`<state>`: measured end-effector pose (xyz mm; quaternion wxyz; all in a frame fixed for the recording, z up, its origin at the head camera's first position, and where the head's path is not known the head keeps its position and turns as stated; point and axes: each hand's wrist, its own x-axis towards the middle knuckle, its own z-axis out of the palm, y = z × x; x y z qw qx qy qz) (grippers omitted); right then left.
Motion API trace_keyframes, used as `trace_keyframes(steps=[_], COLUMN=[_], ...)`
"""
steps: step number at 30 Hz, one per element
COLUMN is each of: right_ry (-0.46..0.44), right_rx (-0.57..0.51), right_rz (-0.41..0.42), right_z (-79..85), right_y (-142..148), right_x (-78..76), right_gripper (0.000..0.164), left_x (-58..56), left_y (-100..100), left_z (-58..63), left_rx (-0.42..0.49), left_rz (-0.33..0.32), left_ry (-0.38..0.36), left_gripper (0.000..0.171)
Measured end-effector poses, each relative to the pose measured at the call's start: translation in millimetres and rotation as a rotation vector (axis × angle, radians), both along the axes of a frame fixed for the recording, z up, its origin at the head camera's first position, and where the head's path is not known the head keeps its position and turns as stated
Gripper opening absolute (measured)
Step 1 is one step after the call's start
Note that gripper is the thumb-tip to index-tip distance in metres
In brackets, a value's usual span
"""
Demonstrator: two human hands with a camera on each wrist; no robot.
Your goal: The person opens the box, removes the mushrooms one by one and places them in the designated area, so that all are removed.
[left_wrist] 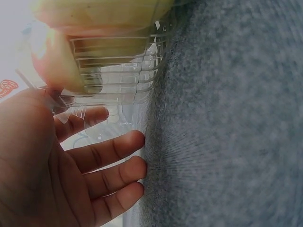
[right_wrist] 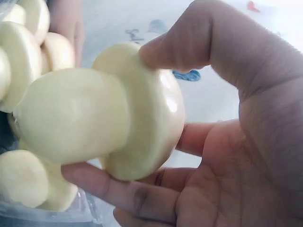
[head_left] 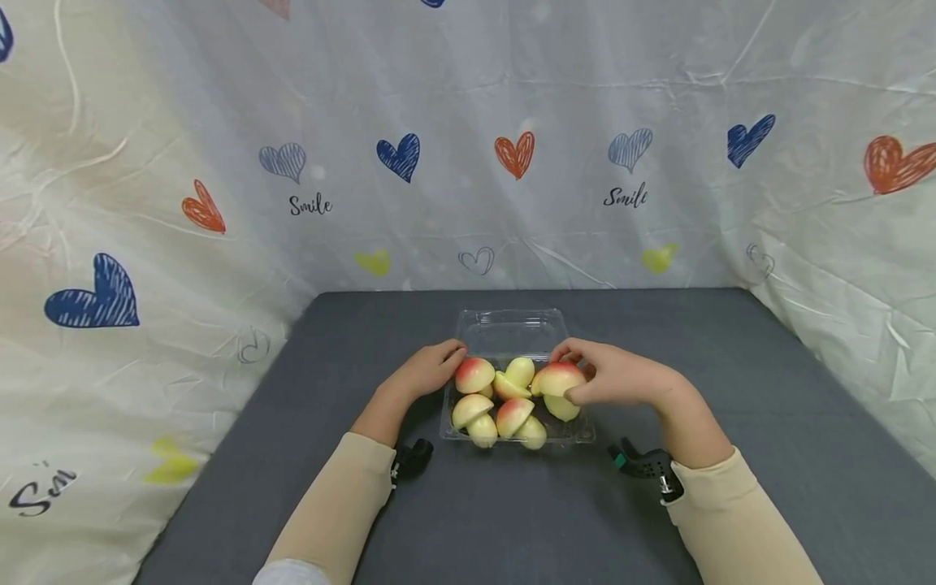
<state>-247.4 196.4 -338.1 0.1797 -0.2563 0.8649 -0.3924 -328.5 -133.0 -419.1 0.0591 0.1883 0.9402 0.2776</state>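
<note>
Your right grip (head_left: 620, 374) pinches a red-and-yellow mushroom-shaped piece (head_left: 560, 379) between thumb and fingers, over the right part of the clear container (head_left: 581, 436). Your left grip (head_left: 427, 371) has its fingers apart at the container's left side. Similar pieces (head_left: 474, 414) fill it; its lid (head_left: 512, 331) extends behind, above the grey counter (head_left: 512, 520).

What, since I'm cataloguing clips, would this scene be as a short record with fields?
Container: clear plastic, lid open on the far side
Contents: mushroom-shaped pieces, pale yellow, some caps reddish
Left hand: at the container's left side
Right hand: grips one mushroom-shaped piece
Surface: dark grey table
Backdrop: pale sheet, printed hearts
</note>
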Motion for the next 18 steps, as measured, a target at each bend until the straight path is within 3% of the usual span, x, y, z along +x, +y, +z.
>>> trace_keyframes(steps=[11,18], right_ry=[-0.018,-0.046], right_rx=[-0.166,-0.251], right_rz=[-0.004,0.04], right_z=[6.8,6.6], right_y=[14,21], right_x=[-3.6,-5.8], right_gripper=[0.045,0.042], left_x=[1.8,2.4], left_y=[0,1], left_z=[2.7,2.3], left_rx=[-0.002,-0.008], left_rz=[-0.015,0.001], left_ry=[-0.016,-0.019], left_gripper=[0.043,0.044])
